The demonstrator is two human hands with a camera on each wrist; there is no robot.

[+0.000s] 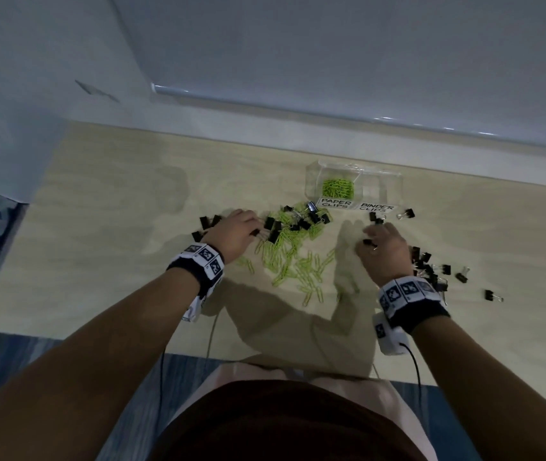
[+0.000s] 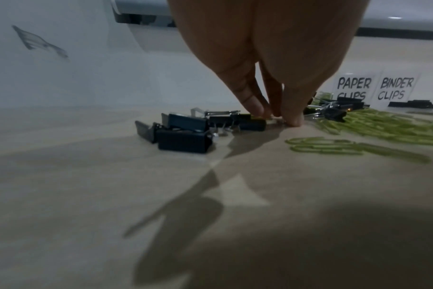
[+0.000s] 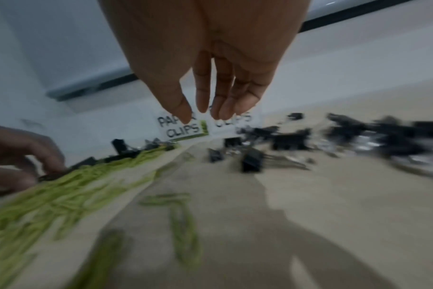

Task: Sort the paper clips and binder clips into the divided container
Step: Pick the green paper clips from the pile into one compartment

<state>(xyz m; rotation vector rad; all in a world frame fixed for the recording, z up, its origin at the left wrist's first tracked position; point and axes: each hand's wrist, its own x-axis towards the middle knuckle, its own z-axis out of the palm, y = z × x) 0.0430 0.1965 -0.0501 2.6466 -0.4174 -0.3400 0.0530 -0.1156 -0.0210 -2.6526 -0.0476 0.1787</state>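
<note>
While most of the sorting is not yet done, the scene reads from the left edge of the pale wood-grain tabletop inward. A small cluster of black metal binder clips lies just left of the left hand, whose fingertips are drawn narrowly together and pressed down to the surface beside one of those clips; whether they actually pinch something cannot be told. Just right of that hand spreads the heap of lime-green wire paper clips, with several black binder clips mixed into its far part. The right hand hovers right of the heap, fingers hanging straight and a little apart in the wrist view; a small dark clip shows at its fingers in the head view, but a grip on it cannot be confirmed. More binder clips are scattered right of that hand, towards the right edge. The clear plastic divided container stands beyond both hands near the far edge, its long axis running left to right; the left compartment, labelled for paper clips, holds some green ones, and the right, labelled for binder clips, looks empty. The right hand is nearer to it, and the strip of tabletop between them is mostly open, so a short forward reach seems enough.
</note>
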